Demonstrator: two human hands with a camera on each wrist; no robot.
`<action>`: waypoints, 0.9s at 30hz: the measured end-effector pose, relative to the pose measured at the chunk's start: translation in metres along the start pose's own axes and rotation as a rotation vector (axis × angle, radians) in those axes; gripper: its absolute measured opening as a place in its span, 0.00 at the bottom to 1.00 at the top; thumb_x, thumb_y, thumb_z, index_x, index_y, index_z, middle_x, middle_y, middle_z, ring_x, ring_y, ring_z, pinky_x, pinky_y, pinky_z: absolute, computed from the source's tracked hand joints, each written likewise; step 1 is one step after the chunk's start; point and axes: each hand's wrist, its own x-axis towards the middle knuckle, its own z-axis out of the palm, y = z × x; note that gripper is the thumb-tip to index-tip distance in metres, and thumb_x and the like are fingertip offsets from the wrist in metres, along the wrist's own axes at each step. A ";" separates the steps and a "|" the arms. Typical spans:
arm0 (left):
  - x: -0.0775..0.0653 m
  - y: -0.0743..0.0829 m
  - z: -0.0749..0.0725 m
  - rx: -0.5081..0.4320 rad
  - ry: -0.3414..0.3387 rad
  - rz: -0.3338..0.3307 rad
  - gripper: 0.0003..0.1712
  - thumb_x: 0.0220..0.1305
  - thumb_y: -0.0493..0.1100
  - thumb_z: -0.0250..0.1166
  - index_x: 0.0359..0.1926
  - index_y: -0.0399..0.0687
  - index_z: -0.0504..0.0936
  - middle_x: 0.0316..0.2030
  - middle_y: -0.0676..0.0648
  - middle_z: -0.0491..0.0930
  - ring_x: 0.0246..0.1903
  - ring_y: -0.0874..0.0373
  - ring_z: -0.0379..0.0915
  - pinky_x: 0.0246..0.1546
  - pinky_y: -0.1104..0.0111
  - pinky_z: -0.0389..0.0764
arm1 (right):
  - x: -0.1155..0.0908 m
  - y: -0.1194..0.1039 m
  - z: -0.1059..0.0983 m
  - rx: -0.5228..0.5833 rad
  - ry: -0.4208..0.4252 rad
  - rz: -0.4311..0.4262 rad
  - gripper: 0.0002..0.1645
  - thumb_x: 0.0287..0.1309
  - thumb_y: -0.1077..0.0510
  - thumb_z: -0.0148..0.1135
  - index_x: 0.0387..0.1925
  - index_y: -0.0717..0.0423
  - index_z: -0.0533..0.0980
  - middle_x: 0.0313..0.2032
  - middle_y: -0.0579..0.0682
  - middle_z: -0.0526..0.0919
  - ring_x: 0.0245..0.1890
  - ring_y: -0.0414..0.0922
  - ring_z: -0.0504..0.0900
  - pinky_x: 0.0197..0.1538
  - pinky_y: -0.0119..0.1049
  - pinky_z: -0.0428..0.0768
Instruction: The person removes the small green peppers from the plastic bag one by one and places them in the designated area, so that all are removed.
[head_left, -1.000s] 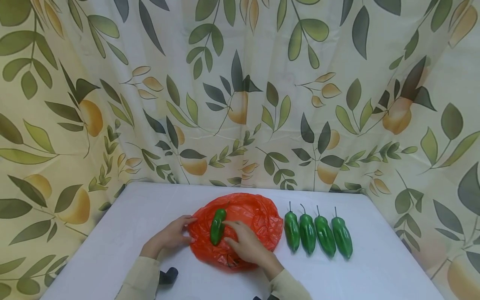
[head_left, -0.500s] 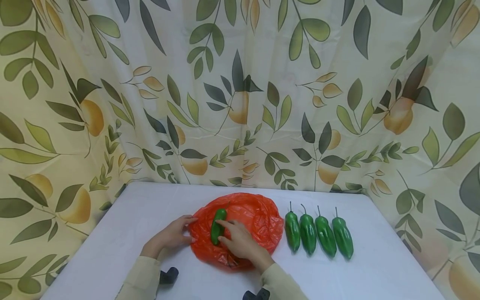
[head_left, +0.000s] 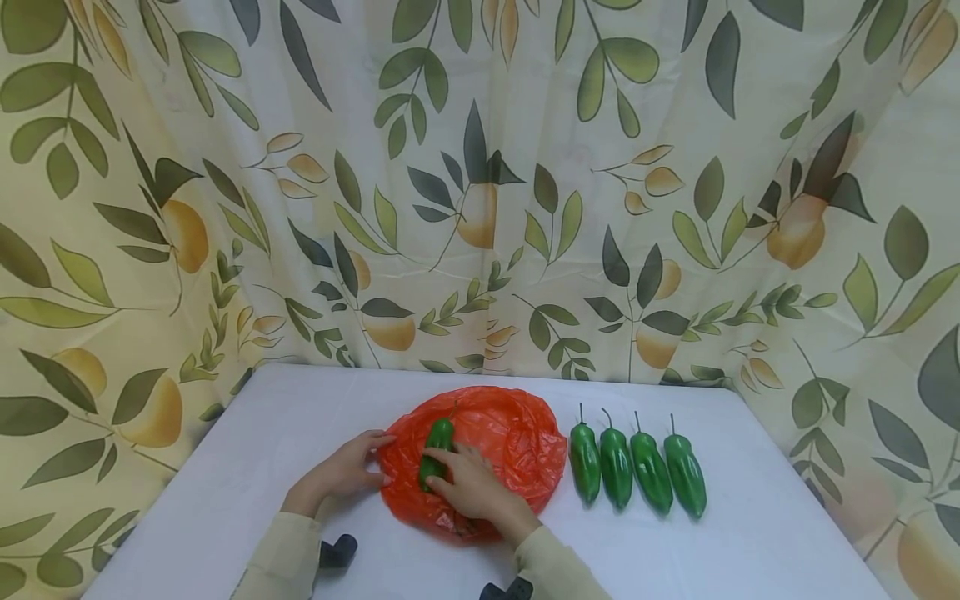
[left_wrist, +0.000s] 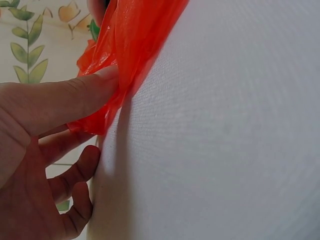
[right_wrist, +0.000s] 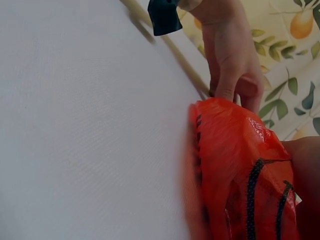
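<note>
A red plastic bag (head_left: 528, 429) lies spread and crinkled on the white table. On its left part lies a glossy green chili pepper (head_left: 441, 432), stem pointing away. My right hand (head_left: 477, 485) holds this pepper, thumb near its lower end and fingers across its middle, covering part of it. My left hand (head_left: 341, 469) pinches the bag's left edge. In the left wrist view, thumb and forefinger of the left hand (left_wrist: 60, 107) grip the red bag (left_wrist: 135, 37) while the other fingers curl loosely. The right wrist view shows black markings on the bag (right_wrist: 225, 150); the pepper is hidden there.
Several green chili peppers (head_left: 617, 468) lie in a row to the right of the bag, stems away. A leaf-and-fruit patterned curtain (head_left: 480, 208) hangs behind and beside the white table (head_left: 750, 533). Black wrist devices (head_left: 339, 552) show by the sleeves.
My right hand has moved left onto the pepper, and its fingers and thumb have closed on it. The left hand and the row of peppers have stayed put.
</note>
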 end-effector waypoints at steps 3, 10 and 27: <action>0.001 0.000 0.000 -0.006 0.002 -0.002 0.38 0.57 0.41 0.75 0.69 0.52 0.74 0.71 0.41 0.69 0.71 0.38 0.64 0.67 0.38 0.70 | -0.001 0.002 0.001 0.027 0.011 0.000 0.30 0.68 0.46 0.62 0.69 0.40 0.72 0.70 0.59 0.70 0.69 0.59 0.67 0.68 0.69 0.68; 0.000 0.000 0.001 -0.009 0.001 -0.006 0.38 0.56 0.41 0.75 0.69 0.52 0.74 0.71 0.42 0.70 0.69 0.39 0.67 0.66 0.40 0.73 | -0.004 0.007 0.000 0.103 0.034 -0.003 0.28 0.68 0.46 0.62 0.68 0.39 0.72 0.67 0.57 0.72 0.64 0.55 0.71 0.60 0.65 0.79; -0.001 0.003 0.000 -0.029 0.005 -0.018 0.39 0.56 0.41 0.75 0.69 0.52 0.74 0.72 0.42 0.69 0.67 0.40 0.69 0.64 0.43 0.76 | -0.010 0.022 -0.012 0.323 0.161 -0.164 0.21 0.73 0.61 0.55 0.64 0.50 0.74 0.73 0.63 0.62 0.65 0.60 0.75 0.58 0.53 0.85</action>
